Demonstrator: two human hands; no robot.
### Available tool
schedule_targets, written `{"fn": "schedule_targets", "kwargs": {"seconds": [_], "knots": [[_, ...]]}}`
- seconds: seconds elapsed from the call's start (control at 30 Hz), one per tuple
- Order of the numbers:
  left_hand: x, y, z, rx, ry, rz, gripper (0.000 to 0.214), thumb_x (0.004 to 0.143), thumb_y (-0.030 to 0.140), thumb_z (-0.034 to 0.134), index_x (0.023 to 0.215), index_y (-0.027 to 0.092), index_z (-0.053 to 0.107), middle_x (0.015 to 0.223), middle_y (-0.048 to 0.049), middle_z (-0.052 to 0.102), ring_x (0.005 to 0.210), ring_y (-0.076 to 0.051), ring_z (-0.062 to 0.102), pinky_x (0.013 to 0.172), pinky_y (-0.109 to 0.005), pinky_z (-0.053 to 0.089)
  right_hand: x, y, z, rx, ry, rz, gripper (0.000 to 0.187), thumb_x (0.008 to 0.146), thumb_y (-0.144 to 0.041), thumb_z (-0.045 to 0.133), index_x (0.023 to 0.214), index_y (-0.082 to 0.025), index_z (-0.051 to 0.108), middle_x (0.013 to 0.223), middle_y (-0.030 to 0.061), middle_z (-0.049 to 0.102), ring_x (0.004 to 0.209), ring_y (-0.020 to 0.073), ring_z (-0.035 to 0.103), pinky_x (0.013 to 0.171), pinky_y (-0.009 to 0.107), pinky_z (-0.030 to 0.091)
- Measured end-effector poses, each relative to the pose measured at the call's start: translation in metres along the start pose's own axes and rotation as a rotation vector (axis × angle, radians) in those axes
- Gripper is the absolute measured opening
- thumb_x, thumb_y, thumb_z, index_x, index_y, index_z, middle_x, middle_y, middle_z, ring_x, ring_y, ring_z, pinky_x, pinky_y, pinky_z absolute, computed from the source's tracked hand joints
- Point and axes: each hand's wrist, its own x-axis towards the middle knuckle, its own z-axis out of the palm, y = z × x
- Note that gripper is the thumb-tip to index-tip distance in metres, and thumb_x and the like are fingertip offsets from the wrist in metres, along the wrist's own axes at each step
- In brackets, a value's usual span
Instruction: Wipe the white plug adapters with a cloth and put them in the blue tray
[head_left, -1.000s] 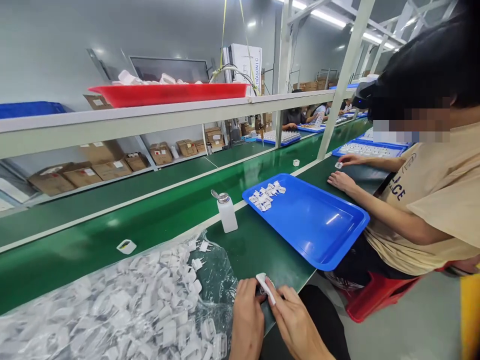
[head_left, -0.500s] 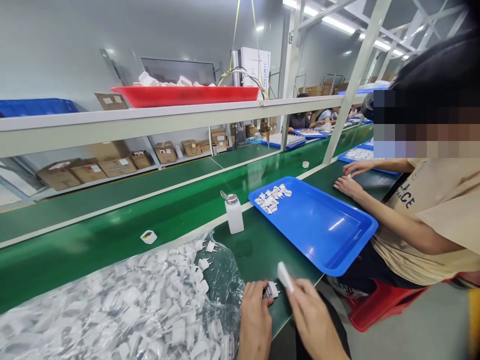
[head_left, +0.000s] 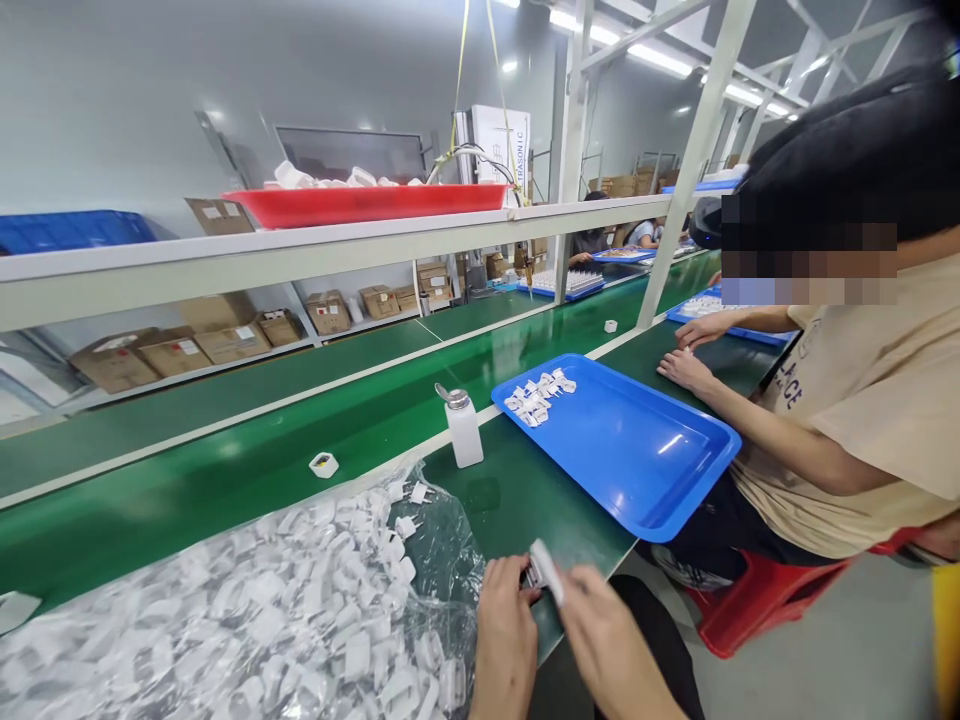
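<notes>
My left hand (head_left: 504, 612), low in the middle of the view, is closed on a small white plug housing (head_left: 531, 577), mostly hidden by fingers and the pad. A flat white pad (head_left: 546, 568), perhaps folded cloth, is pinched in my right hand (head_left: 604, 622). The pad lies against or just in front of the housing; contact is hard to make out. To the left, a heap of white plug housings (head_left: 300, 600) lies on clear plastic film beside my left hand. A white pump bottle (head_left: 465, 432) stands upright beyond both hands.
A blue tray (head_left: 637, 450) holds several white plugs in its far left corner. Behind the bench runs a green conveyor belt (head_left: 390, 425) carrying white housings (head_left: 324, 465). A red tray (head_left: 375, 205) sits on the overhead shelf. At right, a co-worker (head_left: 847, 400) sits close by.
My right hand has moved left, bringing the white pad up to the housing in my left hand. On the belt, one housing has shifted right and another has appeared at the left edge.
</notes>
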Motion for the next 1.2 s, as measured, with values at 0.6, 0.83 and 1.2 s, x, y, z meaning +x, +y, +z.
{"fn": "schedule_targets", "kwargs": {"seconds": [0.6,0.83,1.2], "knots": [[0.001,0.003,-0.004,0.026,-0.016,-0.039,0.033,0.075,0.005,0.053,0.097,0.015,0.074,0.087,-0.0106,0.072,0.085,-0.028,0.065,0.08,-0.041,0.052,0.011,0.017,-0.03,0.008,-0.144,0.197,0.044,0.108,-0.03,0.032,0.142,-0.023,0.059,0.091,0.004,0.057,0.081,0.0179,0.064,0.076,0.03,0.051],[0.001,0.006,-0.01,0.05,-0.033,-0.074,0.044,0.077,0.009,0.055,0.118,0.014,0.071,0.104,-0.0127,0.075,0.081,-0.025,0.067,0.078,-0.038,0.053,0.012,0.008,-0.006,0.061,-0.181,0.161,0.047,0.109,-0.028,0.027,0.152,-0.026,0.045,0.106,0.0062,0.057,0.095,0.0176,0.063,0.087,0.031,0.05],[0.002,0.018,-0.006,0.073,-0.056,-0.064,0.034,0.077,0.001,0.046,0.093,0.016,0.072,0.091,-0.0114,0.075,0.09,-0.027,0.068,0.082,-0.037,0.051,0.034,-0.001,-0.002,0.095,-0.306,0.093,0.041,0.104,-0.027,0.036,0.135,-0.027,0.063,0.09,0.0037,0.057,0.079,0.0197,0.06,0.074,0.032,0.046]]}}
